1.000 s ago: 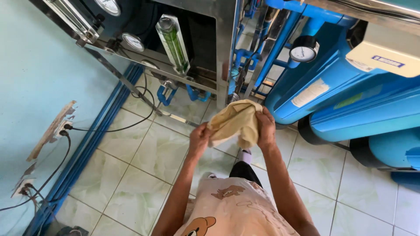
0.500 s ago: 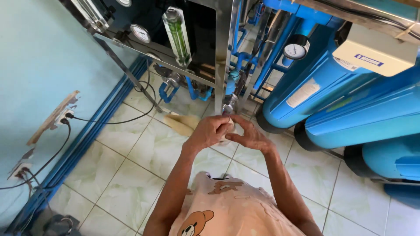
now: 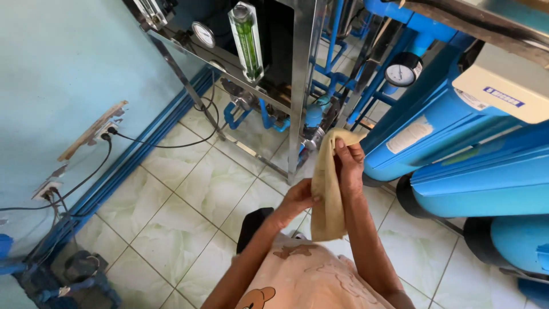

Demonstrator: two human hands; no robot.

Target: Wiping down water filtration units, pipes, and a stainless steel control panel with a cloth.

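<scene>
Cloth: a tan cloth (image 3: 327, 189) hangs lengthwise in the middle of the view, held up in front of the person, above the tiled floor (image 3: 171, 212).
Right hand: the right hand (image 3: 349, 166) is closed around the cloth's upper end, fingers wrapped over the far right edge.
Left hand: the left hand (image 3: 300, 197) pinches the cloth's left edge about halfway down, thumb pressed against the fabric.
Far side: a metal frame (image 3: 300, 86) carries a green flow tube (image 3: 247, 40) and a round gauge (image 3: 203, 34).
Right side: large blue tanks (image 3: 480, 177) lean near the hands, with a second gauge (image 3: 400, 74) above them.
Left side: a pale blue wall (image 3: 57, 68) with sockets and black cables (image 3: 154, 143).
</scene>
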